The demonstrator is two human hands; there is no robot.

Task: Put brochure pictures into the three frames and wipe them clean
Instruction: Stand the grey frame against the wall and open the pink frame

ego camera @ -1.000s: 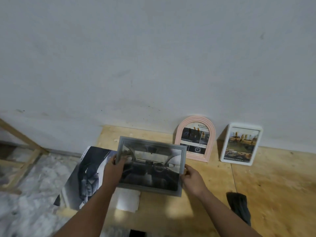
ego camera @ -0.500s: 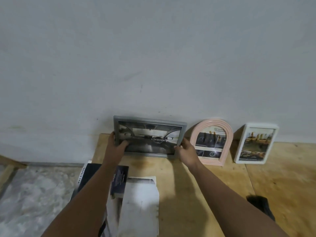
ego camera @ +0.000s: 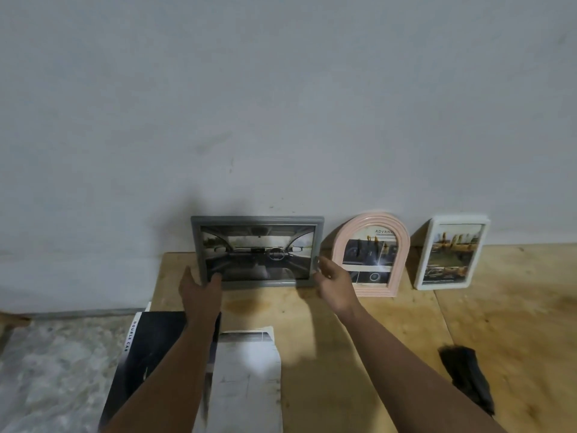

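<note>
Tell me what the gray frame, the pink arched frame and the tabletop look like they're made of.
Gray frame: probably matte plastic or painted wood, with an even, dull color. Pink arched frame: likely molded plastic, given its smooth ridged bands. Tabletop: unfinished plywood, with visible grain, stains and a seam.

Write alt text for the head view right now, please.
A grey frame with a car-interior picture leans against the wall, the left hand and right hand open at its lower corners. A pink arched frame and a white frame stand to its right on the plywood table.
</note>
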